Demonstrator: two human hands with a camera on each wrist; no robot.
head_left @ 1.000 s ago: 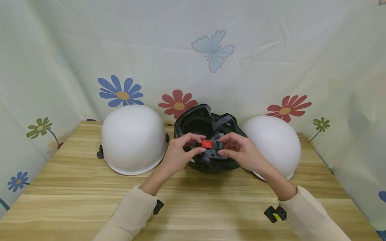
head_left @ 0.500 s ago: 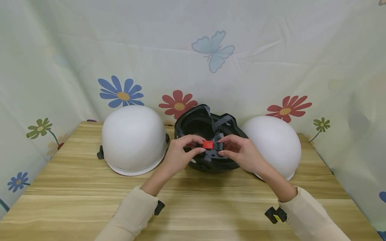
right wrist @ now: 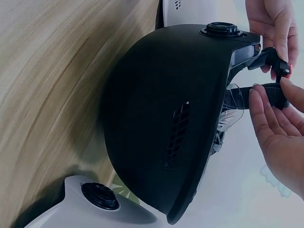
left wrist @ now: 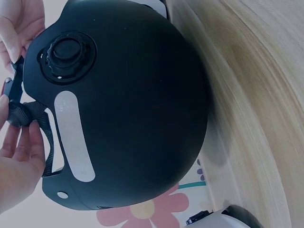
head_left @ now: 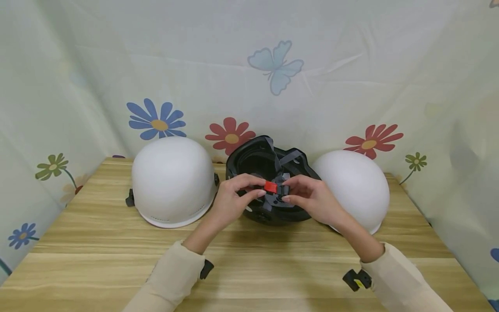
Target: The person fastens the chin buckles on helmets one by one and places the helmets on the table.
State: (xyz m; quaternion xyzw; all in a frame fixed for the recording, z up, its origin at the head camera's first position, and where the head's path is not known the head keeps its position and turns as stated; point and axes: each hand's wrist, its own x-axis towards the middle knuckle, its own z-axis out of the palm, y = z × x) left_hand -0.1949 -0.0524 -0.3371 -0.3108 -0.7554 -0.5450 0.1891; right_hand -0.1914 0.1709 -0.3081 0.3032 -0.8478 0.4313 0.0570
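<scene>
A black helmet [head_left: 269, 217] lies crown down on the table, its padded inside facing up with grey straps across it. Above its opening, a chin strap buckle [head_left: 270, 186] with a red part and a black part is held between both hands. My left hand [head_left: 229, 198] pinches the red end between thumb and fingertips. From the other side, my right hand [head_left: 315, 196] pinches the black end [head_left: 283, 190]. The two parts sit against each other. In the left wrist view, a round dial [left wrist: 66, 50] shows on the helmet's shell, and black webbing [left wrist: 46, 137] runs to the fingers.
One white helmet [head_left: 171, 180] stands rim down on the left. Another white helmet [head_left: 356, 190] stands at the right, close against the black one. The wooden table [head_left: 253, 277] ends at a flowered cloth backdrop [head_left: 218, 73].
The buckle has tilted slightly, its black end now lower, and shifted a little to the right. Both hands keep their grip with hardly any movement; the helmets stay in place.
</scene>
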